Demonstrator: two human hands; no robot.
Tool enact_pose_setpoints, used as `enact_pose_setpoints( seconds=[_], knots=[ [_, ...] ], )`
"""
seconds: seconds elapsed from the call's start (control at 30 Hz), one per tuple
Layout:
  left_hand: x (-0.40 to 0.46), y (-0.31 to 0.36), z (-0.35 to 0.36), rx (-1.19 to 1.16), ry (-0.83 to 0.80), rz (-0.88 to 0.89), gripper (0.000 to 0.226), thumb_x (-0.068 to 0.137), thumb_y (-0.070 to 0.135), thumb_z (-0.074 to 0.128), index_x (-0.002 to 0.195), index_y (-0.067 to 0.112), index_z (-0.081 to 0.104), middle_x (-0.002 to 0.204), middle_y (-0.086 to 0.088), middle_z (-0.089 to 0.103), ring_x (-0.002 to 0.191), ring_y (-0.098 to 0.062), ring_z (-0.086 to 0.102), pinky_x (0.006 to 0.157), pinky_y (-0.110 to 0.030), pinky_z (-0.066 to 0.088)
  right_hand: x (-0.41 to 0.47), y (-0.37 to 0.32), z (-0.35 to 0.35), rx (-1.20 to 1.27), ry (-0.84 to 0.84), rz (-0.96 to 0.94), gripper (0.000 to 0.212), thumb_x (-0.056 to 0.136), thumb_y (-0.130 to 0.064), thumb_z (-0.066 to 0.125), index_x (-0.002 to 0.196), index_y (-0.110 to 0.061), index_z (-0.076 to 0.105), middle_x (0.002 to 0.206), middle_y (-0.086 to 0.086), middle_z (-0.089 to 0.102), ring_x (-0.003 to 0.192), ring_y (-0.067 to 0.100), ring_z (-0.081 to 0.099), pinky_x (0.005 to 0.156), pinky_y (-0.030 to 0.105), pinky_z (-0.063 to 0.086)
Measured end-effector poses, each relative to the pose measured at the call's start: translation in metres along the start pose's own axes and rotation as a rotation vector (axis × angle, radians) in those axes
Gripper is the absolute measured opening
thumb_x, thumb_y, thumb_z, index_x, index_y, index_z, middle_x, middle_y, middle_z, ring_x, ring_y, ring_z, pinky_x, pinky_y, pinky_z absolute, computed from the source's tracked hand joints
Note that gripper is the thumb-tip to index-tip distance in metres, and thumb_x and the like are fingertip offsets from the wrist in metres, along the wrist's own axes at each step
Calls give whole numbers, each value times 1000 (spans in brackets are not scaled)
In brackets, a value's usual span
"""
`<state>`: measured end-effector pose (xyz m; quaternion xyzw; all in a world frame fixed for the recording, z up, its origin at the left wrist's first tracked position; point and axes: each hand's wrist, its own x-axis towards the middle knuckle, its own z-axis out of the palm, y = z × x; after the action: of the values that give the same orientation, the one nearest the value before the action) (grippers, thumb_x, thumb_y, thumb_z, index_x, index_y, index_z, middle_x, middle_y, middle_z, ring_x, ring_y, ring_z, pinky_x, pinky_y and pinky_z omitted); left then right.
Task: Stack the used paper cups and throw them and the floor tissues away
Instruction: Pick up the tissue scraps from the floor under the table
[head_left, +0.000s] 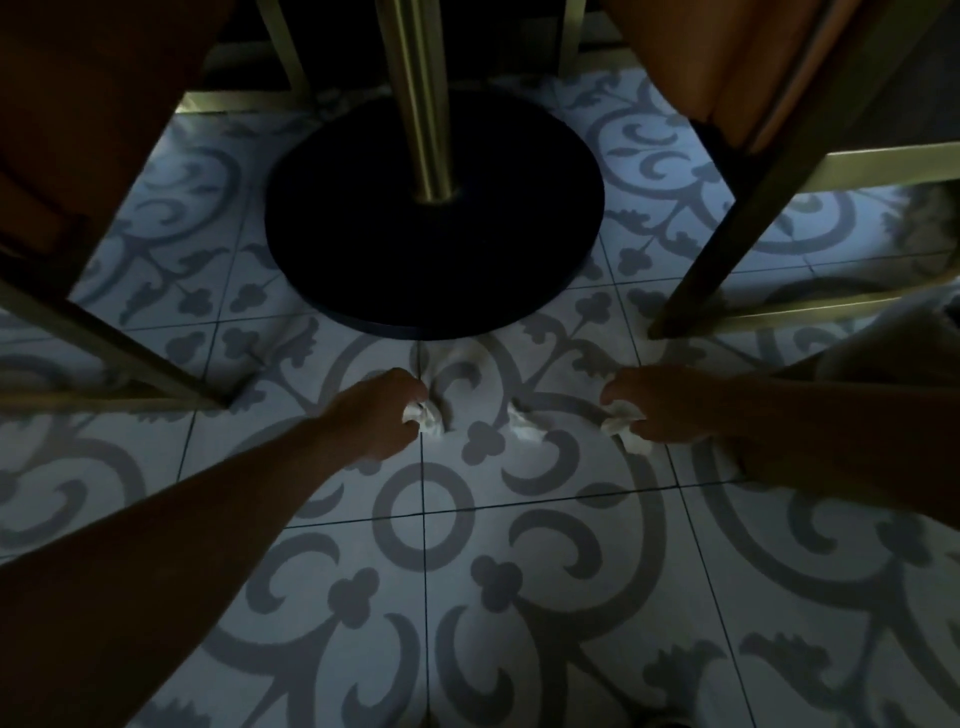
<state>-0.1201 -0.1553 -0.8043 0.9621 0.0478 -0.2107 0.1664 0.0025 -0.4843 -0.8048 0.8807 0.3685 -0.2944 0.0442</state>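
Dimly, both hands (382, 410) (660, 410) clutch crumpled tissues (428, 418), fingertips hidden.

A café or restaurant, seen from under a table. A brass pedestal (415, 98) stands on a round black base (436, 249), flanked by brass-framed chairs (727, 93) on a patterned tile floor (519, 571).

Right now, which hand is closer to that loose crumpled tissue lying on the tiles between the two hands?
Right. The right hand, gripping its own tissue, sits just right of the loose tissue. The left hand, pinching another tissue, is farther off on the left.
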Motion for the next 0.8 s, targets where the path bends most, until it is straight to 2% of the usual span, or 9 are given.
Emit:
enact_pose_setpoints(
  seconds=[0.17, 0.27, 0.37, 0.43, 0.6, 0.7, 0.8],
  knots=[
    [5, 2, 18, 103, -187, 48, 61, 95, 26, 60, 151, 27, 36, 166, -3, 10, 142, -30, 37, 109, -38, 38, -3, -6, 2, 53, -22, -63, 53, 89, -14, 59, 139, -14, 44, 136, 12, 49, 122, 27, 50, 102, 40, 41],
    [4, 1, 27, 183, -251, 73, 65, 95, 28, 60, 154, 30, 30, 167, -2, 5, 144, -29, 33, 109, -37, 37, -6, -9, 11, 8, -96, -75, 58, 91, -19, 57, 145, -22, 36, 144, 12, 39, 131, 29, 41, 108, 38, 36],
    [0, 0, 26, 238, -239, 83, 64, 96, 28, 58, 152, 33, 30, 167, 0, 9, 142, -28, 35, 107, -38, 40, -7, -11, 20, -81, -168, -93, 55, 94, -23, 53, 147, -22, 34, 155, 9, 26, 141, 24, 29, 113, 33, 29],
    [-4, 0, 25, 234, -219, 84, 62, 96, 23, 57, 152, 30, 33, 166, 1, 13, 139, -27, 41, 105, -35, 41, -10, -13, 23, -104, -185, -103, 53, 96, -21, 50, 146, -20, 35, 157, 9, 24, 143, 23, 25, 114, 33, 28],
    [-10, 2, 26, 189, -148, 66, 60, 92, 10, 59, 148, 26, 42, 158, -2, 34, 134, -27, 47, 105, -33, 40, -19, -9, 24, -89, -123, -125, 48, 93, -11, 51, 141, -14, 44, 153, 16, 30, 136, 35, 35, 112, 46, 32],
    [-12, 0, 27, 160, -86, 65, 52, 90, 5, 60, 139, 21, 53, 141, -4, 52, 124, -27, 55, 98, -31, 43, -17, -9, 24, -118, -138, -117, 46, 95, -14, 49, 140, -12, 44, 150, 17, 34, 133, 34, 40, 108, 44, 37],
    [-16, -5, 27, 93, 22, 82, 30, 87, 6, 65, 115, 17, 64, 115, -4, 66, 105, -25, 64, 83, -30, 48, -13, -10, 25, -166, -170, -102, 43, 96, -20, 47, 138, -10, 44, 152, 11, 29, 129, 26, 44, 105, 36, 40]
  ],
)
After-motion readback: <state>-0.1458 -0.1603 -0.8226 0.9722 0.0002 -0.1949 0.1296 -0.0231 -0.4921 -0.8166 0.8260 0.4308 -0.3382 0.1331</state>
